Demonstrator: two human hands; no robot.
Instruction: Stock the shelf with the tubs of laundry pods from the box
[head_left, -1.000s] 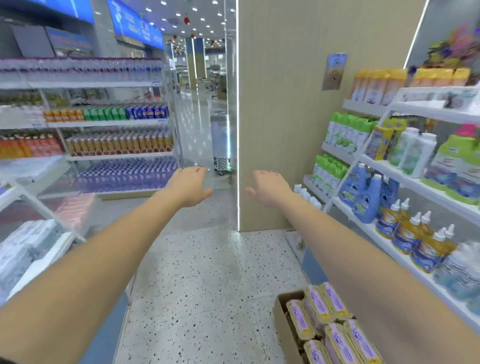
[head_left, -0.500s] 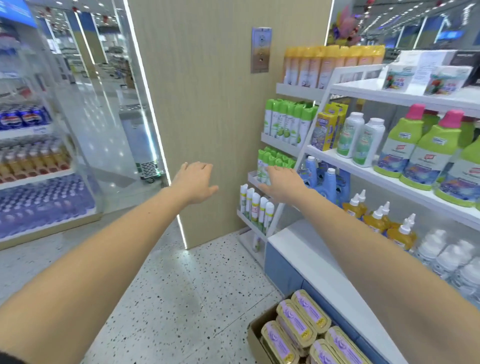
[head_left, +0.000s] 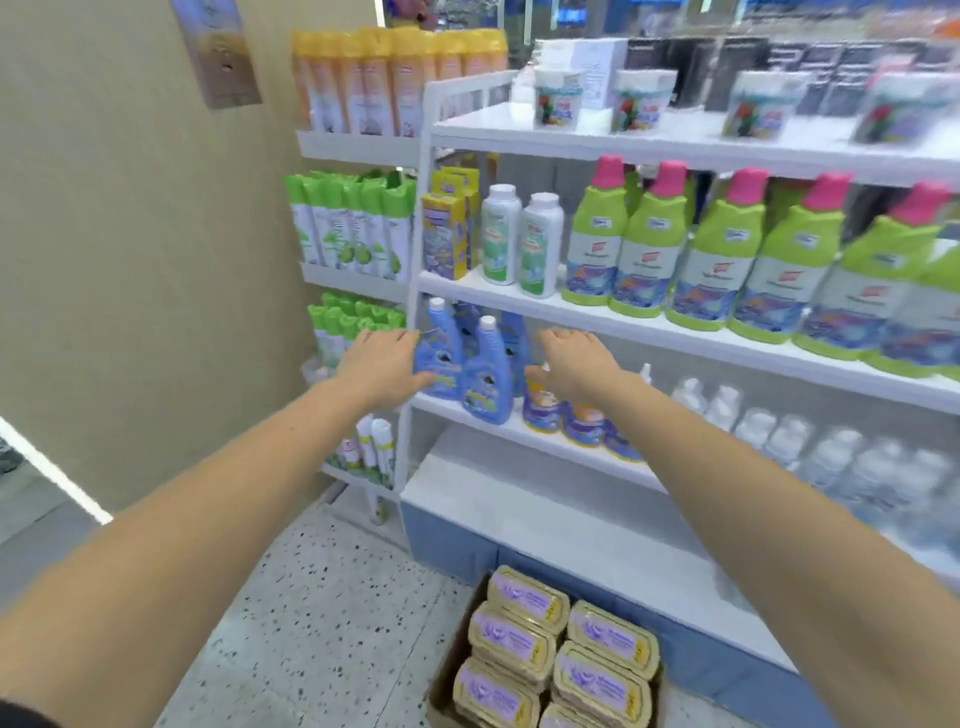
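Down by my feet, the tubs of laundry pods (head_left: 558, 654) sit packed in the cardboard box (head_left: 457, 670) on the floor, well below both hands and untouched. Above the box runs the empty bottom shelf (head_left: 545, 519), which I judge to be where they belong. My left hand (head_left: 382, 364) and right hand (head_left: 574, 358) are stretched out at the height of the blue spray bottles (head_left: 467, 364), each grip spread open and holding nothing. So I judge the stocking has not begun; this is still the approach. Next I need to lower both hands to the box and close on one tub.
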